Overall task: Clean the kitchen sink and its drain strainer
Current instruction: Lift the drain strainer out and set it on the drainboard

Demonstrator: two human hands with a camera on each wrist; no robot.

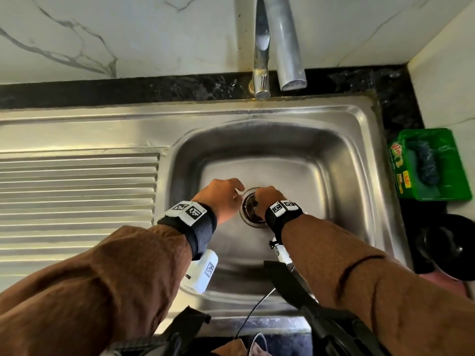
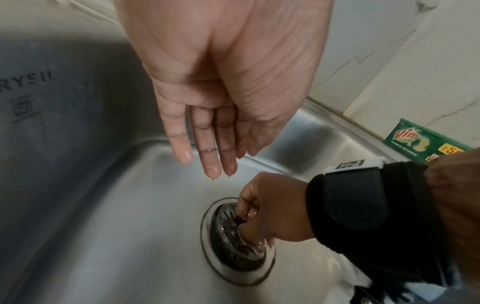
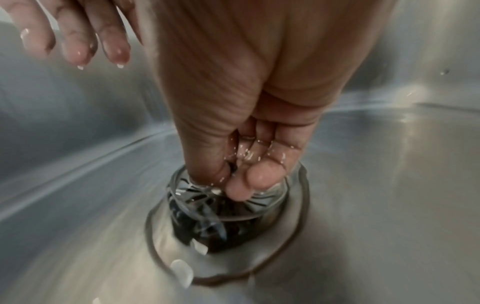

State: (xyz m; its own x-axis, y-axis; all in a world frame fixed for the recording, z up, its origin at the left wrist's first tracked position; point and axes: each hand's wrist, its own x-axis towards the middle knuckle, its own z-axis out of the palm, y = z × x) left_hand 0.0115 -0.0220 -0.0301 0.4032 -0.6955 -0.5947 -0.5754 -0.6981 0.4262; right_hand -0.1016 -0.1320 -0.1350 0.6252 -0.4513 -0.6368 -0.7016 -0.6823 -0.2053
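The steel sink (image 1: pixel 295 173) has a round drain strainer (image 1: pixel 249 213) in the middle of its floor. My right hand (image 1: pixel 264 199) reaches down into the drain. Its thumb and fingers pinch the strainer's small dark centre knob (image 2: pixel 239 219). In the right wrist view the wet fingertips (image 3: pixel 255 179) press together over the slotted basket (image 3: pixel 207 205), whose rim seems slightly above the drain ring. My left hand (image 1: pixel 226 194) hovers just left of the drain, holding nothing, its wet fingers (image 2: pixel 207 156) straight and pointing down. The left hand's fingers (image 3: pixel 78 45) also show in the right wrist view.
A steel faucet (image 1: pixel 285 47) stands over the sink's back edge. The ribbed drainboard (image 1: pixel 77 196) lies to the left. A green Vim soap box (image 1: pixel 431 165) with a dark scrubber sits on the black counter at right, and a dark round object (image 1: pixel 447 247) lies nearer me.
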